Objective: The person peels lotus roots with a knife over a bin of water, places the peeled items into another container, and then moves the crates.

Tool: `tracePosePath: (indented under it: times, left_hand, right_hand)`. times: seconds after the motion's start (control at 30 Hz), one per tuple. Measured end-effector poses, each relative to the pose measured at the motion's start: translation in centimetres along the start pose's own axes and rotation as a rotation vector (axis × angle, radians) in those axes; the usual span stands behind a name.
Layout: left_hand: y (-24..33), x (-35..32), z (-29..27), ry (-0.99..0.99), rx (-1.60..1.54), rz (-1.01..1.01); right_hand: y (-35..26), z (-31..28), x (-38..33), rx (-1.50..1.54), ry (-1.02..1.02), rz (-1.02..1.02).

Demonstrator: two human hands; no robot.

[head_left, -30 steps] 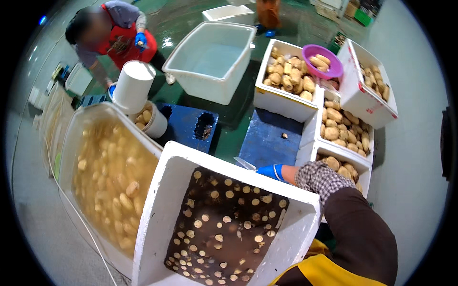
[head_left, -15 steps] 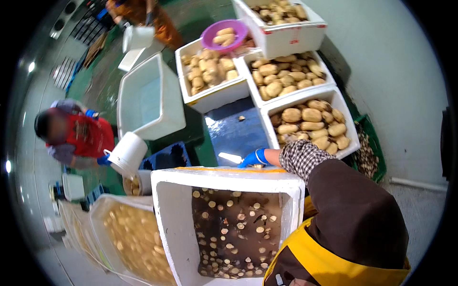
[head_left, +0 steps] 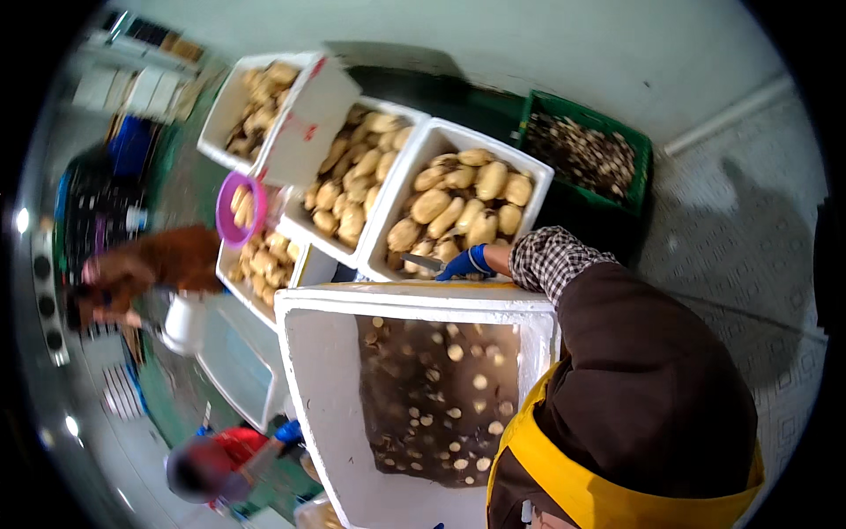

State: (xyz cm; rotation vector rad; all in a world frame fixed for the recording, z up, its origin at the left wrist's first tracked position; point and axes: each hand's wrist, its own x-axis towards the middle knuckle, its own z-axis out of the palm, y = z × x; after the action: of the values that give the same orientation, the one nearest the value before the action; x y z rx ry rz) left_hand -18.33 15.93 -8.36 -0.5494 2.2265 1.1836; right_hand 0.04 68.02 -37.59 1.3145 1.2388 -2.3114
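A deep white foam box [head_left: 322, 388] holds brown water with many round, pale lotus root slices [head_left: 480, 382]. It fills the front of the view, close against my body. My right hand [head_left: 467, 264], in a blue glove, is at the box's far edge, its fingers closed. A knife [head_left: 423, 261] with a silver blade sticks out leftward from that hand. The box's rim partly hides the grip. Only a speck of blue at the lower edge, probably my left hand [head_left: 438, 525], shows; its fingers are hidden.
Beyond stand white foam boxes [head_left: 539, 181] of lotus root segments, a purple basin [head_left: 220, 212] and a green crate [head_left: 649, 163] of scraps by the wall. Left, a co-worker in red [head_left: 242, 445] and another in brown-orange [head_left: 167, 260] are near a white tub [head_left: 271, 397].
The view has swung rightward, so the background boxes and co-workers have shifted left and turned. The foam box and my right arm have stayed nearly in place in the view.
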Motion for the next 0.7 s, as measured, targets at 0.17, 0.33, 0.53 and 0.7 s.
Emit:
tracePosePath:
  times: [0.17,0.33,0.53,0.7]
  left_hand:
    - [-3.9,13.1,4.7,-0.046,0.396,0.341]
    - [-0.6,16.4,7.3,-0.167,0.489,0.646]
    - [6.4,10.8,15.2,-0.284,0.624,0.890]
    - [17.0,12.7,18.1,-0.448,0.794,1.071]
  right_hand:
    - [12.2,-7.1,-2.9,0.260,0.134,-0.256]
    - [18.5,-7.2,-2.7,0.457,0.288,-0.325]
    - [27.2,-6.3,-4.5,0.754,0.359,-0.457]
    - [31.9,-9.7,0.8,0.879,0.237,-0.334]
